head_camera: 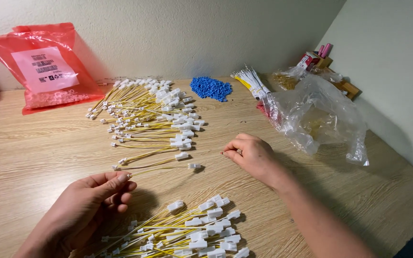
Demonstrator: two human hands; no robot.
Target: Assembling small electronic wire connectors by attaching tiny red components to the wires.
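Note:
My left hand [94,198] pinches the small end of one yellow wire [161,168] that lies across the wooden table [34,153], its white connector [194,166] at the far end. My right hand [252,153] rests on the table to the right, fingers curled in, and whether it holds something tiny I cannot tell. A spread of several yellow wires with white connectors [154,112] lies beyond my hands. Another heap of the same wires [192,231] sits close to me, below my left hand.
A red plastic bag with a white label [44,67] leans on the wall at back left. A mound of blue pellets [210,88], a bundle of white and yellow wires [252,81] and crumpled clear plastic bags [319,114] lie at back right.

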